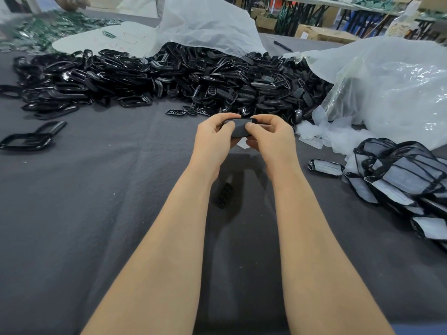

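Both hands meet above the middle of the dark grey table cloth [96, 201]. My left hand [212, 139] and my right hand [271, 136] together grip one small black oval plastic shell [238, 128], fingers curled round its ends and thumbs pressing on its top. A scrap of white film [242, 144] shows just under it. On the cloth between my forearms lies a small black button pad [224, 195]. Behind the hands spreads a big heap of black plastic shells and frames [169, 78].
Two white plastic bags [387, 88] stand at the back and right. Shells with grey film [401, 175] are stacked at the right. Loose black frames [29, 139] lie at the left. Green parts [43, 27] and another person's hand [72, 3] are far left.
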Action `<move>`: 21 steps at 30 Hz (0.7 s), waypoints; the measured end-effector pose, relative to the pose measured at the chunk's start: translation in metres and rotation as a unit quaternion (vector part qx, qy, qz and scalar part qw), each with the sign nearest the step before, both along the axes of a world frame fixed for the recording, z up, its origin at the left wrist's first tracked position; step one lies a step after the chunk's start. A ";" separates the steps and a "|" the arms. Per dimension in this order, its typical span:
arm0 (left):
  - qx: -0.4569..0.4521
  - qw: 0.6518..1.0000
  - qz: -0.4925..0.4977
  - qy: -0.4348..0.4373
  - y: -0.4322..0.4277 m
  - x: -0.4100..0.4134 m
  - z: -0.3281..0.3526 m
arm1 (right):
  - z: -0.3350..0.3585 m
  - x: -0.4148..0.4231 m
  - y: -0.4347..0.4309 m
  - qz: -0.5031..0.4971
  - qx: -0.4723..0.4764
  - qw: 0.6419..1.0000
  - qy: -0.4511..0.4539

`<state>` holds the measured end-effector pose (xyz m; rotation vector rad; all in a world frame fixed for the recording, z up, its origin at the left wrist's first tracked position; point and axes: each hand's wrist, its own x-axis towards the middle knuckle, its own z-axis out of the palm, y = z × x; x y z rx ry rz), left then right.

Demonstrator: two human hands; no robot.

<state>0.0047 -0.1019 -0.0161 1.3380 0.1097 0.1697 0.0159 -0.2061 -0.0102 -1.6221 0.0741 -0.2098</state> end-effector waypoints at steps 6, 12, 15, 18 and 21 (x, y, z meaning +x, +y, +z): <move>-0.038 0.999 -0.006 0.007 0.000 0.002 -0.002 | -0.001 0.001 0.000 0.025 0.024 0.999 -0.015; -0.088 0.995 -0.041 0.016 0.002 0.001 0.001 | -0.004 0.005 0.000 0.009 0.044 0.999 -0.001; -0.035 0.999 -0.026 0.020 0.000 0.001 -0.001 | -0.005 0.006 -0.001 -0.009 0.066 0.998 0.009; 0.088 0.996 0.003 0.017 0.001 0.000 -0.005 | -0.007 0.008 -0.003 -0.029 0.075 0.997 0.018; 0.159 0.987 0.010 0.009 0.002 -0.002 -0.004 | -0.008 0.008 -0.005 -0.037 0.047 0.998 0.022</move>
